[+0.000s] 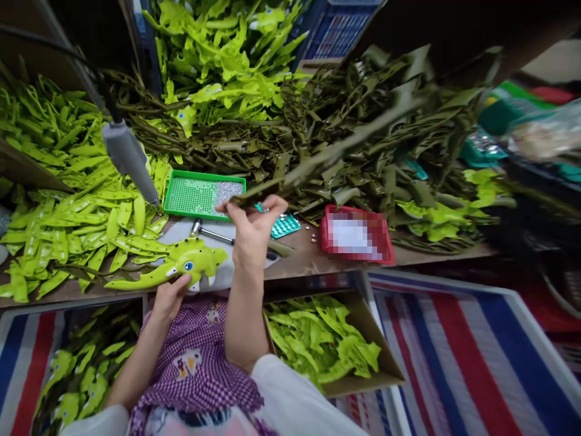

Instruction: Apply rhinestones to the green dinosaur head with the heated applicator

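- Lower centre: the left hand (170,297), fingers closed on a lime-green plastic dinosaur-shaped shell (181,263), steadies it on the surface (313,259).
- Just above: the right hand (252,227), fingers pinching a long olive-green plastic strip (327,158), lifts it clear; the strip is blurred.
- Beyond: a green perforated tray (195,195), within easy reach.

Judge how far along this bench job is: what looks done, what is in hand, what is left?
Done, it seems: lime pieces fill the cardboard box and the left bin. In hand: the left hand holds a lime dinosaur shell, the right hand an olive strip. Left: large heaps of lime parts and olive parts on the bench.
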`<state>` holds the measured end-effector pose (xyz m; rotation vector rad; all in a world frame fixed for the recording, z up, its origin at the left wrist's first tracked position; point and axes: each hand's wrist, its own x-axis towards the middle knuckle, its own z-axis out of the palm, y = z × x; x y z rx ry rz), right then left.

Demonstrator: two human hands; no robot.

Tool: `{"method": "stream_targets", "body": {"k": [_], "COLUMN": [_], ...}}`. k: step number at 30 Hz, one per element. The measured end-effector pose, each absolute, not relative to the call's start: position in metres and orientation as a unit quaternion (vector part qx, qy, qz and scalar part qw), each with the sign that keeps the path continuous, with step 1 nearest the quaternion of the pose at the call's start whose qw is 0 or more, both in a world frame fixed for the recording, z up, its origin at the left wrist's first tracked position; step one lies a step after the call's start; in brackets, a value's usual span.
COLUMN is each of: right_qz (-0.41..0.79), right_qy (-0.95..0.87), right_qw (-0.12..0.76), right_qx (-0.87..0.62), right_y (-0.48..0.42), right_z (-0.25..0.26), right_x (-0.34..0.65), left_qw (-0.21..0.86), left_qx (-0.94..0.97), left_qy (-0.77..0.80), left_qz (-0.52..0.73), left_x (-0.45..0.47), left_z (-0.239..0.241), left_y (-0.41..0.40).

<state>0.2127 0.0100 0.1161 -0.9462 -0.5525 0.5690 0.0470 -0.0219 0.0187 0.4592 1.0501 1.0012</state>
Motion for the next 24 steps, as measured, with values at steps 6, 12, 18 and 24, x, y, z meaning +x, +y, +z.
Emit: {"method": "stream_targets", "body": {"k": [6,12,18,24], "right_qz": [0.284,0.414,0.487,0.571], "right_qy": [-0.381,-0.261,-0.075,-0.051], "right_qw": [0.672,0.678,0.745,0.705], "right_qx": [-0.568,-0.549,-0.45,-0.417], "right_y": [-0.026,-0.056,-0.043,-0.066], "right_z": [0.078,0.022,0.027,0.027], "right_x": [0.238,0.223,0.184,0.203], "left_qw": [0.713,0.721,0.73,0.751], "left_qx": [0.176,0.164,0.182,0.197], "left_qy": [0.482,0.487,0.48,0.471], "left_qz": [0.478,0.465,0.451,0.419], "left_x": [0.029,0.033,0.053,0.051], "left_z": [0.028,0.032,0.034,0.035], "left_y": [-0.03,-0.032,-0.037,-0.037]}}
